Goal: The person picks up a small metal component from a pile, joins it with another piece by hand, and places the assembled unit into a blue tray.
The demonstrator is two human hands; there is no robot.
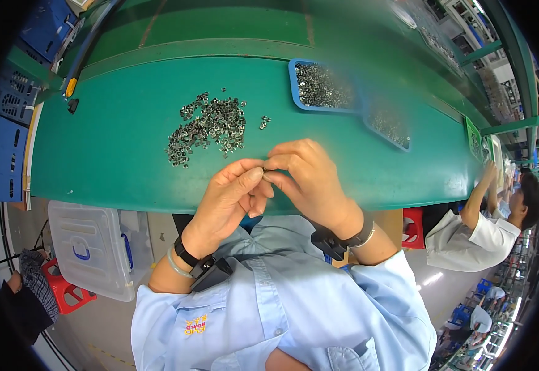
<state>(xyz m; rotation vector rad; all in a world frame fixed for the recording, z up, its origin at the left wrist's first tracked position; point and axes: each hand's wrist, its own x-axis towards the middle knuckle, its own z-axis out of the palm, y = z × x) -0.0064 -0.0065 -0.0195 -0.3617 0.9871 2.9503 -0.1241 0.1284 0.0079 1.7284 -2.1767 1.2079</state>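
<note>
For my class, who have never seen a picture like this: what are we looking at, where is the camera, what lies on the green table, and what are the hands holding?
The camera sits on a person's head and looks down, so the edges bend. The left hand and right hand meet fingertip to fingertip, pinching something too small to make out. On the green table lies a pile of small metal parts; further back stand two blue trays holding more. A clear plastic box sits below the table, and another worker sits to the right.

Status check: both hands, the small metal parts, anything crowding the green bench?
Left hand and right hand pinched together on a tiny part, barely visible. Loose pile of metal parts just beyond. Blue trays further back, nothing blocking.
</note>
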